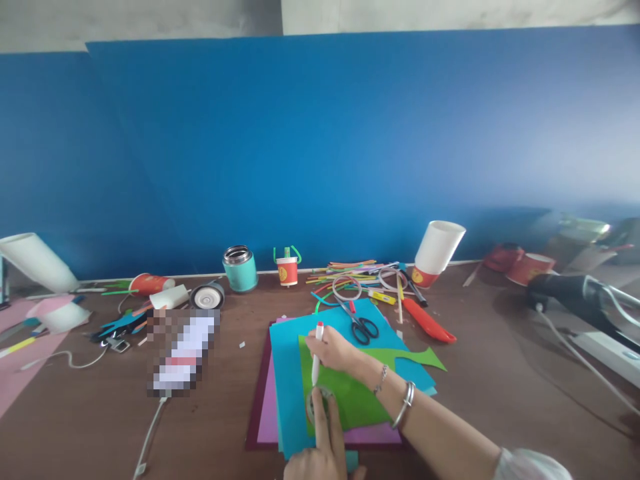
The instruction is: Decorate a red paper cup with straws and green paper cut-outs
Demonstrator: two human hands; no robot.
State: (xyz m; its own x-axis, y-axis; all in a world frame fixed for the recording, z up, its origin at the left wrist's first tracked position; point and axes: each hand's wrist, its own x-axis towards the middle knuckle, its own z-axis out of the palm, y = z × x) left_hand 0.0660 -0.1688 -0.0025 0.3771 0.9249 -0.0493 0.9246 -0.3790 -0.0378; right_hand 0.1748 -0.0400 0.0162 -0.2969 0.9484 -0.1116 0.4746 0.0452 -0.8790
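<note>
One white marker [316, 371] is sitting in the right grip [336, 348], its tip pointing at the far rim of a round ring [309, 408].
The right grip is closing narrowly around the marker, whose long axis is running from a red end just beyond the fingers to the tip nearward; whether the tip is touching, I cannot tell. The ring is lying just nearward of that grip, under two outstretched fingers of the nearer left grip [314, 461], which is resting on it, not wrapping it. Underneath, a green sheet [367, 400] is lying over blue sheets [287, 373]; beyond the right grip, scissors [364, 331] are resting.
</note>
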